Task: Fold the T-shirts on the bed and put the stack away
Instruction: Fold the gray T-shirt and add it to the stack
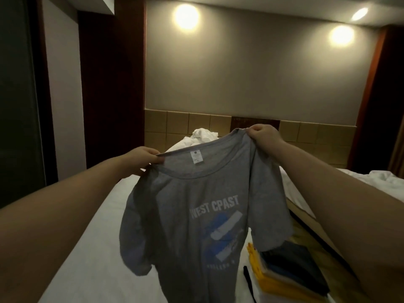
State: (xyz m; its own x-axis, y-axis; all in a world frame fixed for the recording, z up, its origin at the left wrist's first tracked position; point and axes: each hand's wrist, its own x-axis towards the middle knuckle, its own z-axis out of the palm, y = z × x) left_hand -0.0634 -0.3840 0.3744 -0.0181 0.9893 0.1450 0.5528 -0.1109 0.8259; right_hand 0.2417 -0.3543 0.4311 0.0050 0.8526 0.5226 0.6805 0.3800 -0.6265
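A grey T-shirt [185, 215] with white "WEST CPAST" lettering and a blue print hangs in the air above the bed [87, 248]. My left hand [144, 157] pinches its left shoulder beside the collar. My right hand [263, 136] grips the right shoulder, held a little higher. The shirt's front faces me and its hem runs out of the bottom of the frame. A stack of folded shirts [288, 272], dark ones on top of yellow ones, lies on the bed at the lower right, partly hidden by the grey shirt's sleeve.
Crumpled white bedding [203, 136] is heaped at the head of the bed near the tiled headboard [188, 123]. A second bed with rumpled white sheets [382, 178] stands to the right. Dark wood panels [109, 84] line the left wall.
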